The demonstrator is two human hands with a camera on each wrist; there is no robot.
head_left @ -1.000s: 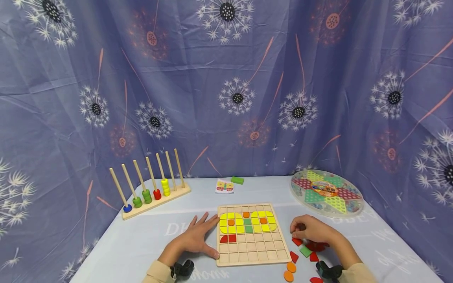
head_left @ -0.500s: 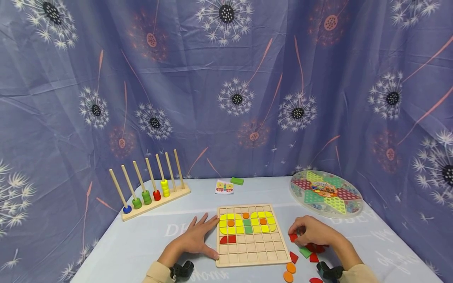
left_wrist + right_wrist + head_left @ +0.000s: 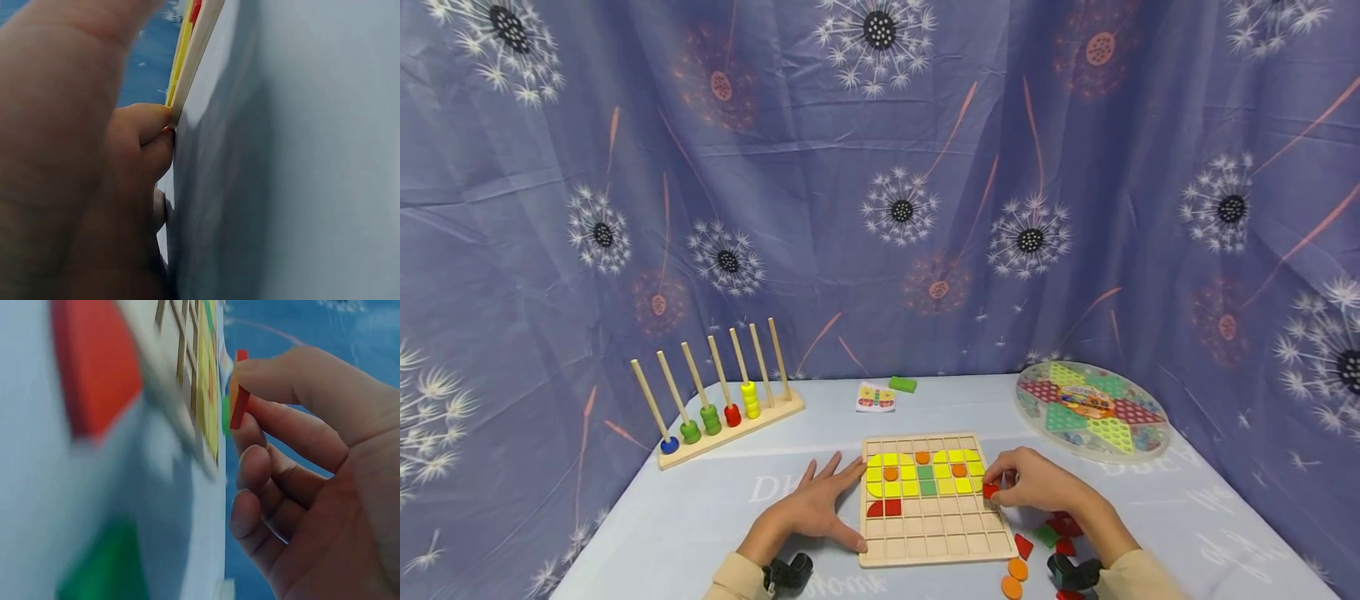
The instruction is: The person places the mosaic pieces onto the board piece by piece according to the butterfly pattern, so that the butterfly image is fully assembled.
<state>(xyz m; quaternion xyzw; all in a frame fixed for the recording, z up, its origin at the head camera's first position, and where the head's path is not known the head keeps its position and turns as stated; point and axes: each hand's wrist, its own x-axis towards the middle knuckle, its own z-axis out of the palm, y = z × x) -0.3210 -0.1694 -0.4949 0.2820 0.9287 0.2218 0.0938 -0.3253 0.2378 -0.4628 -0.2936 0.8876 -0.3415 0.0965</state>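
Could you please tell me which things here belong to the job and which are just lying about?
Apparently in the job:
- red piece in the right hand
- wooden grid board
- loose flat pieces
- picture card

Apparently lying about:
- bead stand
- round star-patterned game
- green block

The right hand (image 3: pixel 1036 483) pinches a red piece (image 3: pixel 991 492) by the right edge of the wooden grid board (image 3: pixel 930 506). The left hand (image 3: pixel 816 507) touches its left edge. A peg stand (image 3: pixel 737 428) stands far left, a round game board (image 3: pixel 1093 411) far right.
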